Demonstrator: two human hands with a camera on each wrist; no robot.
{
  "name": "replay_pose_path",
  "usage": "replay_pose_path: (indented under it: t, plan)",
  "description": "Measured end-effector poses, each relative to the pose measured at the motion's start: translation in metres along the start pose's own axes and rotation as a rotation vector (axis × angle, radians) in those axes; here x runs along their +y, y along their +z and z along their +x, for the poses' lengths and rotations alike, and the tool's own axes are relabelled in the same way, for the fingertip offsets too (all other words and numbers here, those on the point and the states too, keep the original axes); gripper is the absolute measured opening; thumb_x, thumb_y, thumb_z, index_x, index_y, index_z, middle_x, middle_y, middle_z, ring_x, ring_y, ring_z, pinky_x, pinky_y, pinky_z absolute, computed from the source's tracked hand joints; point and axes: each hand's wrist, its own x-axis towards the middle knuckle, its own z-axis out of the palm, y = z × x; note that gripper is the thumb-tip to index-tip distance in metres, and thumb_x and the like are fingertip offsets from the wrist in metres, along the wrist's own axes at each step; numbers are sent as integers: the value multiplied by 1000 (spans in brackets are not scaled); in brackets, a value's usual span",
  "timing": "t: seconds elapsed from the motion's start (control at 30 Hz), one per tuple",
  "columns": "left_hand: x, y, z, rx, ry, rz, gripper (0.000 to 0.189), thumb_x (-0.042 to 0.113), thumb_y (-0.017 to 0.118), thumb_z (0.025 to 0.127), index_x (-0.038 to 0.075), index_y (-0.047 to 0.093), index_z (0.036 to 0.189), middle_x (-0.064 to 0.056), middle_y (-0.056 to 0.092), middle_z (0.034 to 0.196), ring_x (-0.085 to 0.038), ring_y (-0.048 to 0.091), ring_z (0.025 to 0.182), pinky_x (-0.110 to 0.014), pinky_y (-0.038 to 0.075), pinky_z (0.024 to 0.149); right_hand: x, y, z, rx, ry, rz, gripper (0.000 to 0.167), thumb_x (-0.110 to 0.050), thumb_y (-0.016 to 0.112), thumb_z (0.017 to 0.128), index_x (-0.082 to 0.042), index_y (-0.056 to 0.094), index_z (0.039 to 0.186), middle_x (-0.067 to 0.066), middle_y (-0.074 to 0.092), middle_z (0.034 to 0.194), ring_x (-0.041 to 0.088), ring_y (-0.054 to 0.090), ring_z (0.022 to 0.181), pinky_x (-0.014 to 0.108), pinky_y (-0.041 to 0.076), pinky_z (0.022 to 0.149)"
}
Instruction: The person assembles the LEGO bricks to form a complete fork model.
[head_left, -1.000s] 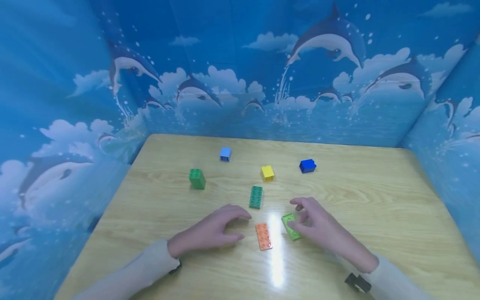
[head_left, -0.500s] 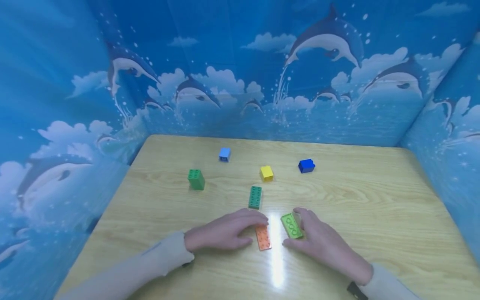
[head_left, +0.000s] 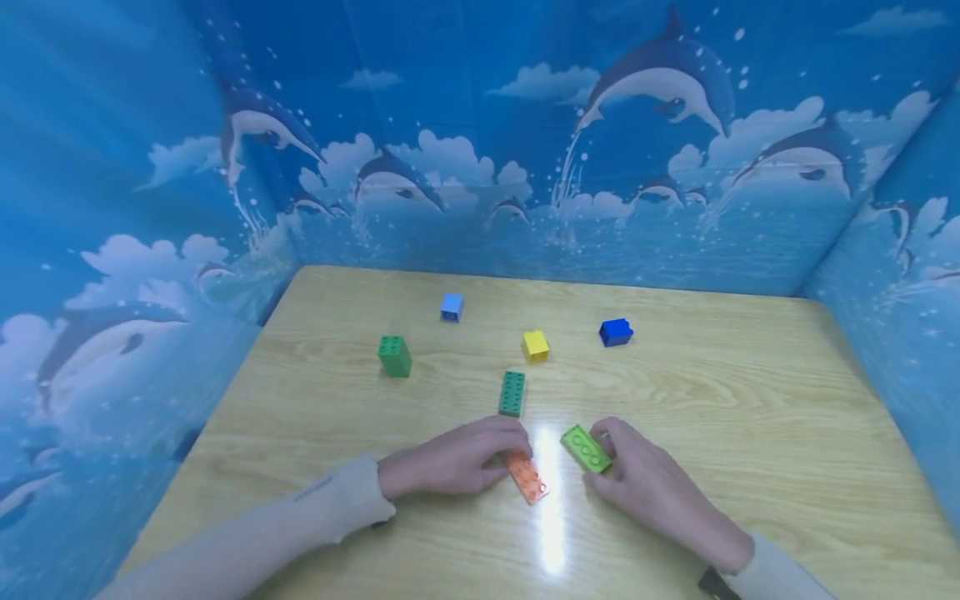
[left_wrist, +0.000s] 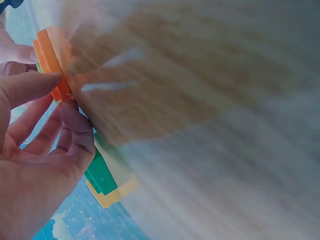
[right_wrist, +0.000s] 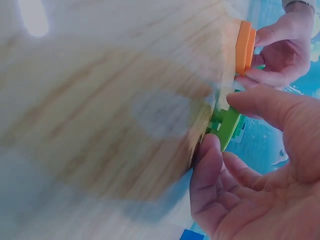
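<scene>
My left hand (head_left: 465, 457) grips the far end of an orange toy building brick (head_left: 528, 479), which lies studs up on the table. In the left wrist view, thumb and fingers close on the end of that orange brick (left_wrist: 47, 55). To its right, my right hand (head_left: 648, 475) holds a light green brick (head_left: 585, 448) by its right end, hollow underside facing up. Its studs point down at the tabletop in the right wrist view, with the light green brick (right_wrist: 229, 127) between thumb and fingers. The two bricks are apart.
Just beyond my left hand lies a dark green flat brick (head_left: 512, 393). Farther back are a yellow brick (head_left: 536, 346), a tall green brick (head_left: 394, 357), a light blue brick (head_left: 452, 307) and a dark blue brick (head_left: 616, 332). A dolphin-print curtain (head_left: 465, 200) surrounds the table.
My left hand has moved right and taken hold of the orange brick, which has turned slightly. My right hand has settled around the light green brick's right end, and that brick has turned a little.
</scene>
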Motion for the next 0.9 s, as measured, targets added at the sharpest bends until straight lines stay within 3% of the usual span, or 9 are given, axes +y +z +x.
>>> replay_pose_path:
  t: [0.23, 0.47, 0.63, 0.8, 0.9]
  plan:
    - [-1, 1, -7, 31, -63, -2, 28, 11, 76, 102, 17, 73, 130, 11, 65, 122, -1, 60, 114, -21, 52, 102, 5, -6, -3, -1, -21, 79, 58, -11, 82, 89, -3, 60, 142, 7, 73, 114, 10, 65, 86, 27, 58, 70]
    - [-4, 4, -13, 69, -86, 2, 29, 14, 77, 103, 15, 72, 131, 9, 65, 124, -1, 60, 113, -21, 52, 100, 11, -12, -6, -22, -56, 183, 35, -16, 69, 105, -7, 63, 138, 0, 72, 101, 13, 65, 82, 28, 58, 68]
    - [-5, 3, -15, 100, -77, -12, 28, 15, 77, 103, 13, 72, 130, 7, 65, 124, -1, 61, 112, -21, 53, 98, 16, -13, -8, -46, -19, 271, 24, -15, 60, 111, -6, 64, 132, 1, 67, 89, 17, 61, 74, 29, 56, 62]
    - [-5, 5, -15, 129, -68, -16, 29, 14, 78, 102, 10, 72, 130, 5, 66, 124, -2, 61, 110, -22, 55, 97, 22, -14, -7, -60, -16, 335, 29, -16, 56, 114, 1, 59, 137, 2, 68, 88, 18, 67, 79, 30, 62, 71]
    - [-2, 6, -14, 124, -101, 0, 31, 14, 79, 101, 10, 72, 131, 4, 66, 125, -2, 61, 109, -21, 54, 96, 23, -15, -5, -71, -13, 325, 32, -17, 56, 115, -2, 56, 143, 3, 67, 85, 20, 66, 76, 31, 58, 67]
